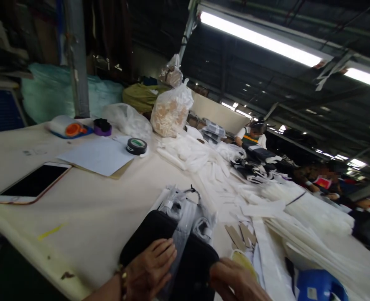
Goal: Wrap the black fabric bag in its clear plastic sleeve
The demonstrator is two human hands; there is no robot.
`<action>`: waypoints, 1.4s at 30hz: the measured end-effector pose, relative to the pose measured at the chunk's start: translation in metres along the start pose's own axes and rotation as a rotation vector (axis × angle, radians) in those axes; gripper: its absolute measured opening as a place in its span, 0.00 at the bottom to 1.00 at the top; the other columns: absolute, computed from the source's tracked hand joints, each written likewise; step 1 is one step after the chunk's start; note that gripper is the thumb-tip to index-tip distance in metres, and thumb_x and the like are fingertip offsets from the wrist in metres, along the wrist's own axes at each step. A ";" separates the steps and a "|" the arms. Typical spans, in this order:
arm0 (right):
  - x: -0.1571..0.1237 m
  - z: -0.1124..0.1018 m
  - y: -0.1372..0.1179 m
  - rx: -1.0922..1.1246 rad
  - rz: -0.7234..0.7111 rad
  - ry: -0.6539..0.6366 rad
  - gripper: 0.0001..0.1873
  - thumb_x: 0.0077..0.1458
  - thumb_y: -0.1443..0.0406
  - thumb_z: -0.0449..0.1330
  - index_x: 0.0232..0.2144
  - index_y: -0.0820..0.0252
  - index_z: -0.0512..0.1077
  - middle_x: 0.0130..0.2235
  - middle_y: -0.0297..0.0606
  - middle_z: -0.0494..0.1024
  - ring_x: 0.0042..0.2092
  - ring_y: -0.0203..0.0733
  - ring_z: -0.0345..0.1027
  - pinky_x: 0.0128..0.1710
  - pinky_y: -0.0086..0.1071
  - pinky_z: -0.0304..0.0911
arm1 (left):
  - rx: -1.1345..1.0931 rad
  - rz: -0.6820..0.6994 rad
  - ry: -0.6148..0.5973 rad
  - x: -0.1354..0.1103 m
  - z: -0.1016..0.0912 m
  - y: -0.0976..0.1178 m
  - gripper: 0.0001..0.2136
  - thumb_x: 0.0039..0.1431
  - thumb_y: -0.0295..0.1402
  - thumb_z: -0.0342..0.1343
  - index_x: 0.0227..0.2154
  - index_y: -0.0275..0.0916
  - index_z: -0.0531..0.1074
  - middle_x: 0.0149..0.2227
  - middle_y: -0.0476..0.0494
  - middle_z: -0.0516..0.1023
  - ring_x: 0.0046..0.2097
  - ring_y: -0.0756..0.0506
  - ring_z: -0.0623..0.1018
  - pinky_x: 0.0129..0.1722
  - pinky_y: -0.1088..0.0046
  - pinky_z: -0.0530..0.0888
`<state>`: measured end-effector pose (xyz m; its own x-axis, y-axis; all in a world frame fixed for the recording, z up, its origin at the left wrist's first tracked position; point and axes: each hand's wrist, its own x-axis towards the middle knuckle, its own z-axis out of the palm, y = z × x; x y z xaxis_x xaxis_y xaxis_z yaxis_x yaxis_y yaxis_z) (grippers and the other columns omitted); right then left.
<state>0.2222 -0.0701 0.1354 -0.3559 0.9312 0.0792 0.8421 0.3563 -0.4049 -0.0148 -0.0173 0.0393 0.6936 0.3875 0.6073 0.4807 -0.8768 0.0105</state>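
Observation:
Two black fabric cases (pixel 195 263) lie side by side at the table's near edge, with a strip of clear plastic between them. At their far end are clear plastic bags (pixel 174 207) with coiled white cords (pixel 202 228) in them. My left hand (pixel 150 265) rests on the left case, fingers stretched out flat and reaching to the plastic strip. Beside the right case's outer edge, my right hand (pixel 235 278) has its fingers curled together. Blur and the hand itself hide what those fingers may hold.
A phone (pixel 31 184), white paper (pixel 97 154) and a black tape roll (pixel 136 146) lie to the left. White sheets (pixel 316 213), cardboard strips (pixel 235 237) and a blue container (pixel 321 286) are at right. A filled clear bag (pixel 172 109) stands behind. People (pixel 253 133) work farther back.

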 end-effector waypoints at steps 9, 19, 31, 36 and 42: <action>0.115 0.009 -0.024 -0.563 -0.276 -0.455 0.08 0.53 0.71 0.51 0.28 0.60 0.70 0.29 0.39 0.75 0.33 0.41 0.68 0.32 0.32 0.55 | -0.119 -0.069 0.024 -0.007 0.019 0.003 0.16 0.59 0.37 0.48 0.46 0.31 0.67 0.47 0.43 0.74 0.53 0.43 0.68 0.54 0.65 0.63; 0.141 0.018 -0.031 -0.597 -0.221 -0.520 0.08 0.52 0.71 0.54 0.30 0.63 0.74 0.32 0.45 0.77 0.38 0.47 0.70 0.37 0.35 0.59 | -0.146 -0.094 -0.043 -0.006 0.023 0.003 0.16 0.59 0.38 0.49 0.45 0.32 0.68 0.46 0.45 0.75 0.53 0.44 0.67 0.53 0.66 0.62; 0.159 0.023 0.016 -0.322 0.023 -0.390 0.14 0.38 0.59 0.70 0.27 0.61 0.75 0.23 0.30 0.75 0.27 0.36 0.69 0.21 0.23 0.54 | -0.140 -0.095 -0.011 -0.005 0.016 0.003 0.15 0.60 0.36 0.47 0.45 0.31 0.68 0.46 0.43 0.75 0.53 0.44 0.67 0.54 0.66 0.62; 0.158 0.018 0.034 -0.246 0.040 -0.293 0.03 0.45 0.69 0.65 0.24 0.59 0.74 0.21 0.25 0.72 0.25 0.32 0.67 0.23 0.21 0.58 | -0.138 -0.069 -0.082 -0.004 0.008 0.000 0.17 0.60 0.36 0.47 0.47 0.30 0.67 0.48 0.40 0.73 0.53 0.42 0.68 0.53 0.65 0.64; 0.099 0.050 0.008 -0.355 0.036 0.114 0.16 0.53 0.76 0.47 0.37 0.61 0.72 0.37 0.43 0.74 0.41 0.46 0.66 0.42 0.40 0.59 | -0.126 -0.098 0.038 -0.005 0.017 0.002 0.15 0.58 0.36 0.50 0.45 0.32 0.68 0.45 0.42 0.75 0.51 0.43 0.69 0.54 0.67 0.63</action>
<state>0.1733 0.0212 0.0943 -0.2933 0.9390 0.1795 0.9483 0.3096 -0.0698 -0.0080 -0.0161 0.0225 0.6249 0.4637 0.6281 0.4718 -0.8653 0.1693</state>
